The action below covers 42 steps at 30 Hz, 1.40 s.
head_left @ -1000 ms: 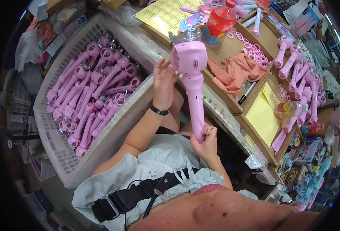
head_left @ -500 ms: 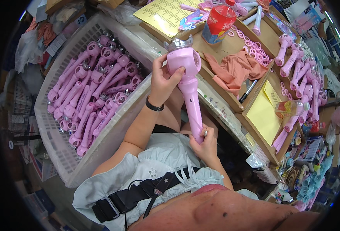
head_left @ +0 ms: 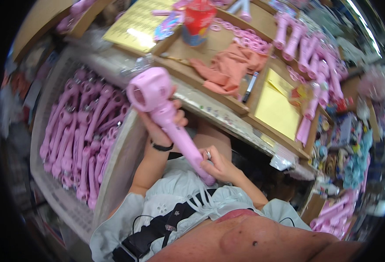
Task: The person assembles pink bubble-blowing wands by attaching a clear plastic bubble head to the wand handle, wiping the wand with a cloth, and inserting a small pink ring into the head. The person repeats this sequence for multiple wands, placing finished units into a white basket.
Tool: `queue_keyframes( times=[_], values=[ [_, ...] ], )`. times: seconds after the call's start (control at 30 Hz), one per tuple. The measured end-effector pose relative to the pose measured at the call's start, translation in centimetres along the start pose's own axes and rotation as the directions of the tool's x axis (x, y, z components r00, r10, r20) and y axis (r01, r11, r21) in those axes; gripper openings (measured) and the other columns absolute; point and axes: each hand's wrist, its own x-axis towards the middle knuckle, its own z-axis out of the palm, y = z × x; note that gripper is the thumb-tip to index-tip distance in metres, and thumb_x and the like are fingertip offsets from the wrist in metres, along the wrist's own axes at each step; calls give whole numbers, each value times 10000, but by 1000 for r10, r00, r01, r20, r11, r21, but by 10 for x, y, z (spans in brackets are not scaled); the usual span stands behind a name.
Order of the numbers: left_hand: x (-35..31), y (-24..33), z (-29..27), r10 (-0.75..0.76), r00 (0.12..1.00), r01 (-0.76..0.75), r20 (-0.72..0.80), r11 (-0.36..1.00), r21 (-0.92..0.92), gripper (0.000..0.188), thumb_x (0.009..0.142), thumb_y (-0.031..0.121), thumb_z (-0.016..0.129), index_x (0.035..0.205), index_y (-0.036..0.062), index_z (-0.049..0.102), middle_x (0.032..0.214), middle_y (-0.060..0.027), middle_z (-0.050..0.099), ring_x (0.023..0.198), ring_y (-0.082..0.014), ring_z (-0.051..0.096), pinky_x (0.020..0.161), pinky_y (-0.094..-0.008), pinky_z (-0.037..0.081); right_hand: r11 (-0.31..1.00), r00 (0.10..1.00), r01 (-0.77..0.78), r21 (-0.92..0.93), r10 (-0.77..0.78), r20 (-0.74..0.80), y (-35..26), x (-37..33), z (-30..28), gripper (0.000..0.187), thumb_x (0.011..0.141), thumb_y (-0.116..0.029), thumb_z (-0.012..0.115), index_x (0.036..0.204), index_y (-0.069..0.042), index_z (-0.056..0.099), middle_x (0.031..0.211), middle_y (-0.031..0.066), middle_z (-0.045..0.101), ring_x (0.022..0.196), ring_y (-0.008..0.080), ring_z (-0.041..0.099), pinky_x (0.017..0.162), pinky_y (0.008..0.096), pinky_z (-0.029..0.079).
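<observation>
A pink light stick (head_left: 178,133) with a hollow, boxy head and a silvery crown-shaped top (head_left: 138,64) lies tilted in front of me, head to the upper left. My left hand (head_left: 154,130), with a black band at the wrist, holds it from beneath at the neck; fingertips curl up on its far side. The fingers of my right hand (head_left: 219,165) close on the lower end of the handle. A round opening in the head faces me. On my left, a white plastic basket (head_left: 127,150) holds many similar pink light sticks.
Past the worktable edge (head_left: 210,105), cardboard trays hold an orange cloth (head_left: 232,65), pink rings (head_left: 251,40), a black marker (head_left: 250,87) and yellow paper (head_left: 275,107). A red drink bottle (head_left: 197,22) stands there. More pink light-stick parts (head_left: 312,54) are heaped at the right.
The light stick has turned, its head opening now toward me and its handle slanting more. My left hand has shifted from the head down to the neck. The whole view has swung.
</observation>
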Motion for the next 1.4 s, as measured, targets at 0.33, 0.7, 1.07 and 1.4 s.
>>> queue_keyframes(
  times=[0.33,0.7,1.07,1.4],
  values=[
    [-9,19,-4,59,994,-38,-91,975,217,1035,685,778,509,1337,-9,344,1013,-97,533,711,-181,504,634,-308,435,562,747,-540,-626,-21,-664,14,-26,-193,239,901,-232,529,854,-4,584,856,178,583,826,343,551,732,429,430],
    [-7,12,4,56,991,-22,-121,964,265,1020,709,760,498,1353,-11,318,1011,-108,559,746,-190,523,654,-323,448,487,853,-363,-794,-170,-494,79,50,-285,363,759,25,486,1119,-8,518,1065,217,547,1024,358,530,911,416,420],
    [-13,13,3,63,993,-41,-100,978,205,983,736,753,476,1348,-2,323,1040,-124,535,778,-215,526,689,-355,442,346,712,-686,-640,496,-497,87,92,-347,600,583,-149,691,1140,-75,480,1230,173,443,1171,325,410,970,370,394],
    [-11,9,1,91,985,-48,-144,961,273,979,737,776,438,1341,11,342,1030,-114,559,767,-203,547,668,-331,450,365,853,-514,-776,122,-508,99,74,-328,521,640,-124,636,1139,-39,513,1107,200,541,1072,356,503,913,408,430]
  ],
)
